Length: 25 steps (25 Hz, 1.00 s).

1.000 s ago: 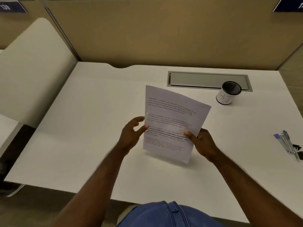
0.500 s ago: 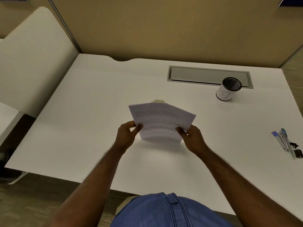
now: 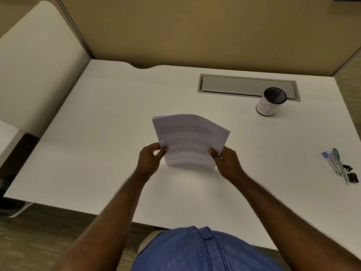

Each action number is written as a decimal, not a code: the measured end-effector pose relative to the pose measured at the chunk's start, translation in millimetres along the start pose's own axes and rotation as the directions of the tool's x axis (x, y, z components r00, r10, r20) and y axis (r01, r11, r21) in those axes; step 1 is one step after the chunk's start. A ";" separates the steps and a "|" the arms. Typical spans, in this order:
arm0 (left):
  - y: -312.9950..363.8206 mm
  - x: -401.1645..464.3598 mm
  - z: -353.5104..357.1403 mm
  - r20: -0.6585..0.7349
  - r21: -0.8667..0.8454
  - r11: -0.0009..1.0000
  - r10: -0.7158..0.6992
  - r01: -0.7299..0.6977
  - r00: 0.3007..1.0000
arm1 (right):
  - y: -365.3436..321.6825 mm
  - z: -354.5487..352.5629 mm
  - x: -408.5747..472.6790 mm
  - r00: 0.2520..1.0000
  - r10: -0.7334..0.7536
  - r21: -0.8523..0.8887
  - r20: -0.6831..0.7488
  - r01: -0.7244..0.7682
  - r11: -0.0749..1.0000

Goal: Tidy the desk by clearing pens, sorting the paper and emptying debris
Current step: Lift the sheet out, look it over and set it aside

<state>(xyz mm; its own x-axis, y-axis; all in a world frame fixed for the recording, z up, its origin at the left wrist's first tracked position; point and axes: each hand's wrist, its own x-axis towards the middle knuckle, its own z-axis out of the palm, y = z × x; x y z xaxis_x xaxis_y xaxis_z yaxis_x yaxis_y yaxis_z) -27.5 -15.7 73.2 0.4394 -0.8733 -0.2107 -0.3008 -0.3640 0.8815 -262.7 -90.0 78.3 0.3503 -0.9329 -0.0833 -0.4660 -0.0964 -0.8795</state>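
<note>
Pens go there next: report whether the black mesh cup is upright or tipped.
Upright. The black mesh cup with the white label stands on its base on the white desk, round mouth facing up.

This is an office cubicle. A white worktop (image 3: 97,143) is enclosed by tan partition panels (image 3: 195,32), with a metal cable-access flap (image 3: 234,86) set into its back edge. A mesh pen cup (image 3: 270,101), a stapler (image 3: 335,163) with binder clips (image 3: 351,178), and printed sheets (image 3: 189,137) suit desk work.

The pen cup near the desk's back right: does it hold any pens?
No: the pen cup shows only a dark, bare inside.
</note>
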 end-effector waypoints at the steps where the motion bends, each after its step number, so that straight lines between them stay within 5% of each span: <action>1: 0.2 -0.7 0.5 -0.002 -0.004 1.000 0.000 0.000 1.000 | -0.2 0.6 -1.0 1.000 -0.004 -0.007 -0.003 0.004 1.000; 19: 8.6 -17.4 -1.2 -0.165 -0.204 0.975 0.058 -0.092 0.985 | -17.8 1.4 -15.0 0.985 -0.118 -0.124 -0.125 0.102 0.987; 25: 0.3 -24.5 5.4 -0.269 -0.112 0.980 0.129 -0.165 0.954 | -16.5 2.8 -23.6 0.955 -0.197 -0.117 -0.220 0.174 0.978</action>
<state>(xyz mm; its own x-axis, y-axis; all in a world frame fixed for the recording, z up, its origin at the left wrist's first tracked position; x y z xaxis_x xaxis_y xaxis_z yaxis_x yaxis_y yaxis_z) -42.9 3.8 76.3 0.6083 -0.7932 0.0268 -0.2723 -0.1768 0.9458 -261.0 -65.5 93.5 0.2479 -0.9487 0.1964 -0.4899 -0.2977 -0.8194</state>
